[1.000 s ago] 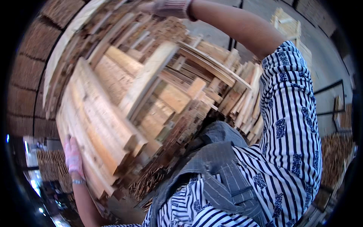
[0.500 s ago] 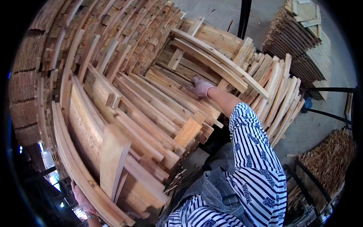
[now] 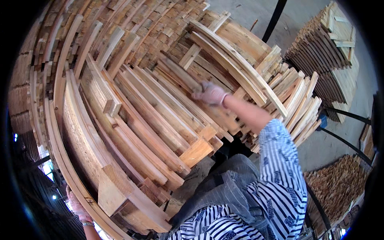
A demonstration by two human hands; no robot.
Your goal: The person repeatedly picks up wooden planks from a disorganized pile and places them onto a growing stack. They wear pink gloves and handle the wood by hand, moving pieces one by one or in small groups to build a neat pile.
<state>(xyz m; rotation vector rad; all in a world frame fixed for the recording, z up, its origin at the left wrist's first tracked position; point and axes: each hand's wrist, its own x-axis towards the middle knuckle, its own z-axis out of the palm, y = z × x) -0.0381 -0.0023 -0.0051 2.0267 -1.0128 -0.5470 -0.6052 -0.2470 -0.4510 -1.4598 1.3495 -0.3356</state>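
My right hand (image 3: 213, 95), in a pale glove, is closed round the near end of a wooden slat (image 3: 180, 73). The slat is blurred and tilts over the row of boards in the middle. At the lower left, my gloved left hand (image 3: 79, 206) is against the outer side of a long curved-looking board (image 3: 66, 170). Its visible fingers are stretched along the wood, and part of the hand is hidden. Between my hands lie several long planks (image 3: 156, 120), side by side. A short wood block (image 3: 197, 152) sits across their near ends.
A tall stack of timber ends (image 3: 160, 24) rises at the far left. Two long slats (image 3: 240, 66) lie across more boards beyond my right hand. Loose sticks (image 3: 304, 108) jut out at the right. Further stacks (image 3: 324, 52) stand on the grey floor, beside black straps (image 3: 350, 113).
My right hand has lifted a slat from among the boards and drawn it slightly nearer. The view has shifted a little. My left hand stays beside the outer board.
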